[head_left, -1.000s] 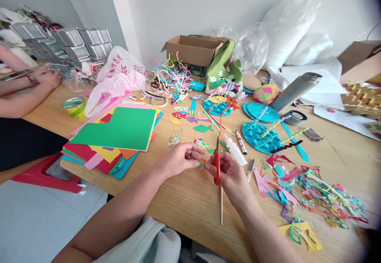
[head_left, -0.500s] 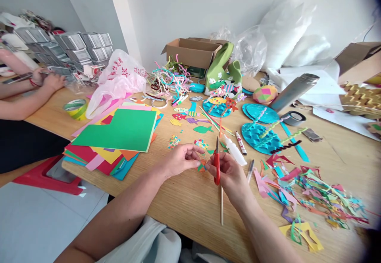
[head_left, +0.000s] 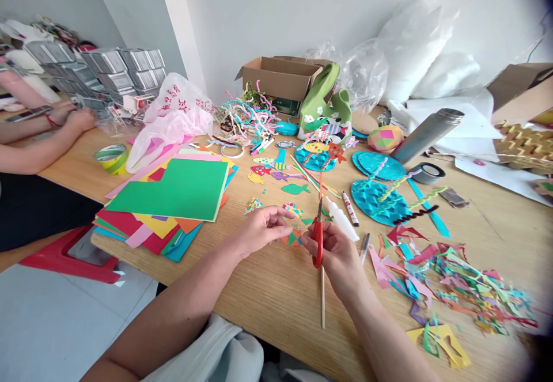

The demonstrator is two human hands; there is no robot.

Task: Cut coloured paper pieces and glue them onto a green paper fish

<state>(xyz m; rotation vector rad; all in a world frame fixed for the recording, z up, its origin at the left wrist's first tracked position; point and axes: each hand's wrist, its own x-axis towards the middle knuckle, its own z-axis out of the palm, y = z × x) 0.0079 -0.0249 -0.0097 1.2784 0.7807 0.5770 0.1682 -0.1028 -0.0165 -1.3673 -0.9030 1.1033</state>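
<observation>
Red-handled scissors (head_left: 318, 238) are in my right hand (head_left: 339, 252), blades pointing up and away from me. My left hand (head_left: 270, 224) hovers just left of them, its fingers curved and apart with nothing visible between them. Small orange and green paper scraps (head_left: 294, 238) lie on the table between my hands. Just beyond my left fingertips are piles of tiny coloured paper bits (head_left: 253, 204). A green paper fish (head_left: 295, 188) and several patterned paper fish (head_left: 261, 170) rest farther back. Below the scissors, a thin wooden stick (head_left: 322, 298) lies on the table.
Coloured paper sheets (head_left: 173, 189) are stacked at left. Beside my right hand are a white glue bottle (head_left: 341, 218), a marker (head_left: 350, 209) and paper offcuts (head_left: 458, 278). Blue discs (head_left: 378, 200) and a metal flask (head_left: 427, 134) stand behind. Another person's hands (head_left: 80, 118) are far left.
My left thumb and fingers have parted from the orange and green scraps, which now show more fully. The scissors have shifted very slightly; my right hand still holds them.
</observation>
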